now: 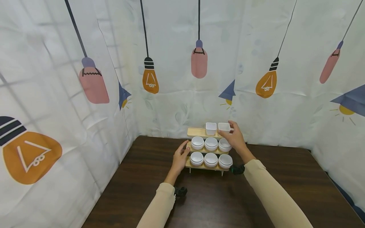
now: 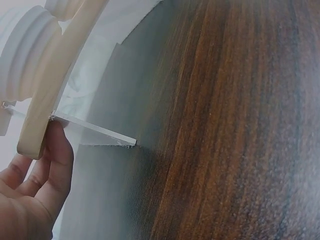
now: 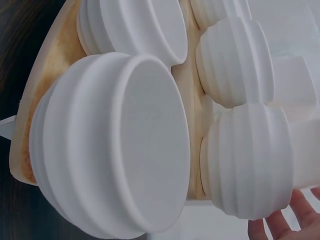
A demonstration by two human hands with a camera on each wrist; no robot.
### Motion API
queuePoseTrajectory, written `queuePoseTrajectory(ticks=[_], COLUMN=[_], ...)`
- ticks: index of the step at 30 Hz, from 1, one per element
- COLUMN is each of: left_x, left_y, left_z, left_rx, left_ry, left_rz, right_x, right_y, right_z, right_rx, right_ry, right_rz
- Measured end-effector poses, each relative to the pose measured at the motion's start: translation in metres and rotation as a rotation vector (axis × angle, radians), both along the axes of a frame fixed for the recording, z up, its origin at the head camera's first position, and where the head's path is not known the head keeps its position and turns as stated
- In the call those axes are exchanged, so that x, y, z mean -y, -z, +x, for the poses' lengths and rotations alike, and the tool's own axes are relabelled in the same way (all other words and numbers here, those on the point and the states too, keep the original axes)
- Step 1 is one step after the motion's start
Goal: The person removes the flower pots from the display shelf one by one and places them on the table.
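Observation:
A tiered stand with pale wooden shelves (image 1: 195,131) holds white pots. My left hand (image 1: 179,157) is at its left end, fingers bent and holding the shelf edge (image 2: 42,115); part of the hand is behind the board in the left wrist view. With my right hand (image 1: 234,137) I pinch a square white cup (image 1: 224,127) between thumb and fingers at the right of the top shelf. Another square white cup (image 1: 211,128) stands just left of it. In the right wrist view, a round pot (image 3: 250,160) partly hides my right fingers (image 3: 302,207).
Round white ribbed pots stand in rows on the middle and bottom shelves, such as one front pot (image 1: 196,158). Thin white legs (image 2: 95,127) support the stand on a dark wooden table (image 1: 211,202). Behind hangs a white curtain (image 1: 176,107) with lamp prints.

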State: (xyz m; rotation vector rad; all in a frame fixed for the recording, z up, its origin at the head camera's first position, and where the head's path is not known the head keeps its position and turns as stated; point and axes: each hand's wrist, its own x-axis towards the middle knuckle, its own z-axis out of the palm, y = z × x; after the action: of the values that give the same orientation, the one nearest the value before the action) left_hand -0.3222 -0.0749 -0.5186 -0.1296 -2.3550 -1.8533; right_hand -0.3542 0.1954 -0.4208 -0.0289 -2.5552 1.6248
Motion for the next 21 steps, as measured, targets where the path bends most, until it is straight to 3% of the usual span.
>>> queuePoseTrajectory(ticks=[21], left_x=[-0.0011], left_y=[0.0022], left_z=[-0.001], left_rx=[-0.011], left_ry=[0.002], left_rz=[0.015], right_x=[0.0035], right_y=[0.0053], right_z=[-0.0047], right_rx=[-0.008], right_ry=[0.028], right_rz=[-0.031])
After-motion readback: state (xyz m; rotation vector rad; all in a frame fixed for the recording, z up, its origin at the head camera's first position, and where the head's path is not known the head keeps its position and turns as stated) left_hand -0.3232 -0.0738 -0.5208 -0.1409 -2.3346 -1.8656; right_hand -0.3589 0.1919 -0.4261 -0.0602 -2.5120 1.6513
